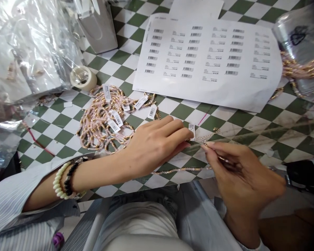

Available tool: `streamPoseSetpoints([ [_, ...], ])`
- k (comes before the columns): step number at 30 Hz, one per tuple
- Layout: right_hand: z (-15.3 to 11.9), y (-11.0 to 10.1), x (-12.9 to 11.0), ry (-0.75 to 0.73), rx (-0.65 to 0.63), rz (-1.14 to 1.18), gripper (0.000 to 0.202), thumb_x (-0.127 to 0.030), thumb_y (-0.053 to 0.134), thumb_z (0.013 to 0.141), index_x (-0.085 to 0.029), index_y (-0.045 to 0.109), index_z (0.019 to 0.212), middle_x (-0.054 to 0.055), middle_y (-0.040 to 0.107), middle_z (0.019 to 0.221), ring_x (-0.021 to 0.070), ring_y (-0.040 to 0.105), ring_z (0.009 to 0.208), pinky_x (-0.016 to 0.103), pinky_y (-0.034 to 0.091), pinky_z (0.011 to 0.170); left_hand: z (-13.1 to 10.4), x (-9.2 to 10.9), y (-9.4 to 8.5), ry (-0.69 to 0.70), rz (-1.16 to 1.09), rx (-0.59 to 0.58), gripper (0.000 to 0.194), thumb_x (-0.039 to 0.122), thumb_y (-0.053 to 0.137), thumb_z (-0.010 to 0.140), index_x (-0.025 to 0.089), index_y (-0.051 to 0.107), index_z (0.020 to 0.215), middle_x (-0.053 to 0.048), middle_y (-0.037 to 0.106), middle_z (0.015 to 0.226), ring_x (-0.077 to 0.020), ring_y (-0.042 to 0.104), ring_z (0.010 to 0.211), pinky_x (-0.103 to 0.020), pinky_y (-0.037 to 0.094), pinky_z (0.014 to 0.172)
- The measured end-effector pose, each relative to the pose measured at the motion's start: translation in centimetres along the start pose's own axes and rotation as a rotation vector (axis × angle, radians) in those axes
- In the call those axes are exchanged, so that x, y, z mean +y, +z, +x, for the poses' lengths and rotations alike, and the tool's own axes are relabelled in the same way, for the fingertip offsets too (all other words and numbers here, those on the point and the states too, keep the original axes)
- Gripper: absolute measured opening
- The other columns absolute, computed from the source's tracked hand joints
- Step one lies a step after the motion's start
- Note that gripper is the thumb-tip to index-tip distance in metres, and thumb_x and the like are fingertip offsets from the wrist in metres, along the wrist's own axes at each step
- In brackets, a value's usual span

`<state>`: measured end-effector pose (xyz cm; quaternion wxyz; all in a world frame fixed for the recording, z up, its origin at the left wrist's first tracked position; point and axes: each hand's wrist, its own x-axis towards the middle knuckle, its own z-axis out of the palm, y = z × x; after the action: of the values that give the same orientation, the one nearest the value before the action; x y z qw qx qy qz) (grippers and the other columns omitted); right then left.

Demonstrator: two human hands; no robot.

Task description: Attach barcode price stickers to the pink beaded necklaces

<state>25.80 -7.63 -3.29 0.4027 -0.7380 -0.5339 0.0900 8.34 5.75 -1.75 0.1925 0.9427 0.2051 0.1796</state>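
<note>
My left hand reaches in palm down, its fingers curled together at the end of a beaded necklace. A small white barcode tag sticks up by those fingertips. Opposite it, my right hand pinches a tiny gold end piece of the necklace between thumb and forefinger. A thin extender chain lies on the table just beyond the fingertips. The pink and gold strand sags along the table's near edge between both hands. Left of my left hand rests a pile of similar tagged necklaces.
A sheet of barcode labels lies beyond my hands on the checkered table. To the left are a tape roll, a grey container and clear plastic bags. More beaded strands with a plastic bag lie at far right.
</note>
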Motion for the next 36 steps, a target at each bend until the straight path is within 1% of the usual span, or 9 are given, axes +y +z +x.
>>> streamPoseSetpoints([
  [3,0.8,0.2,-0.5,-0.17,-0.05,-0.11,0.019,-0.011,0.076,0.086,-0.026,0.072,0.098,-0.006,0.078,0.083,0.0098,0.069,0.063,0.023,0.053,0.062,0.3,0.3,0.2,-0.024,0.041,-0.031,0.024,0.027,0.049,0.106,0.015,0.067,0.096,-0.004,0.07,0.088,-0.0145,0.057,0.076,-0.026,0.044,0.065],
  [6,1.2,0.1,-0.4,-0.205,-0.088,-0.131,0.02,-0.01,0.076,0.086,-0.025,0.071,0.099,-0.006,0.077,0.082,0.0098,0.071,0.065,0.022,0.052,0.062,0.5,0.4,0.3,-0.026,0.0,-0.043,0.025,0.022,0.048,0.106,0.013,0.067,0.093,-0.005,0.069,0.087,-0.0149,0.058,0.077,-0.026,0.045,0.066],
  [8,1.4,0.0,-0.4,-0.225,-0.102,-0.142,0.021,-0.01,0.076,0.085,-0.024,0.07,0.099,-0.006,0.077,0.083,0.0096,0.071,0.067,0.022,0.052,0.063,0.5,0.3,0.4,-0.024,-0.012,-0.029,0.024,0.021,0.049,0.105,0.012,0.066,0.091,-0.005,0.068,0.085,-0.0151,0.057,0.075,-0.026,0.045,0.066],
  [12,1.8,0.0,-0.5,-0.268,-0.134,-0.157,0.02,-0.009,0.074,0.087,-0.023,0.069,0.099,-0.006,0.078,0.087,0.0092,0.071,0.068,0.021,0.052,0.066,0.5,0.0,0.8,-0.05,-0.041,-0.004,0.025,0.024,0.05,0.105,0.012,0.064,0.088,-0.005,0.066,0.081,-0.015,0.056,0.073,-0.026,0.045,0.066],
  [16,2.1,-0.1,-0.9,-0.241,-0.146,-0.147,0.017,-0.012,0.073,0.088,-0.024,0.07,0.098,-0.006,0.078,0.087,0.0102,0.07,0.064,0.023,0.051,0.062,0.5,-0.2,1.2,-0.058,-0.097,0.044,0.025,0.029,0.052,0.105,0.014,0.063,0.089,-0.003,0.064,0.079,-0.0139,0.056,0.072,-0.025,0.045,0.066],
  [20,2.2,0.0,-1.1,-0.19,-0.147,-0.09,0.015,-0.01,0.076,0.086,-0.021,0.071,0.094,-0.004,0.078,0.085,0.01,0.07,0.065,0.023,0.051,0.062,0.4,-0.3,1.5,-0.061,-0.163,0.096,0.024,0.03,0.056,0.103,0.013,0.065,0.089,-0.003,0.064,0.079,-0.0135,0.055,0.07,-0.025,0.044,0.064],
  [24,2.3,0.0,-1.1,-0.182,-0.146,-0.08,0.016,-0.01,0.076,0.085,-0.022,0.071,0.094,-0.004,0.078,0.086,0.0092,0.068,0.066,0.022,0.052,0.063,0.4,-0.3,1.5,-0.063,-0.199,0.095,0.022,0.029,0.059,0.102,0.013,0.066,0.089,-0.003,0.064,0.078,-0.0135,0.055,0.07,-0.025,0.044,0.064],
  [30,2.4,0.0,-0.9,-0.128,-0.174,-0.041,0.015,-0.013,0.074,0.088,-0.026,0.071,0.094,-0.005,0.078,0.088,0.0132,0.071,0.069,0.026,0.055,0.061,0.4,-0.3,1.4,-0.115,-0.262,0.095,0.017,0.027,0.062,0.1,0.014,0.066,0.089,-0.002,0.063,0.079,-0.0129,0.056,0.071,-0.025,0.044,0.064],
  [36,2.4,0.0,-0.9,-0.128,-0.16,-0.025,0.014,-0.012,0.076,0.085,-0.024,0.071,0.09,-0.005,0.077,0.084,0.0116,0.07,0.067,0.024,0.054,0.06,0.4,-0.2,1.4,-0.15,-0.301,0.104,0.014,0.024,0.064,0.098,0.013,0.067,0.089,-0.002,0.063,0.079,-0.0128,0.055,0.071,-0.025,0.043,0.063],
])
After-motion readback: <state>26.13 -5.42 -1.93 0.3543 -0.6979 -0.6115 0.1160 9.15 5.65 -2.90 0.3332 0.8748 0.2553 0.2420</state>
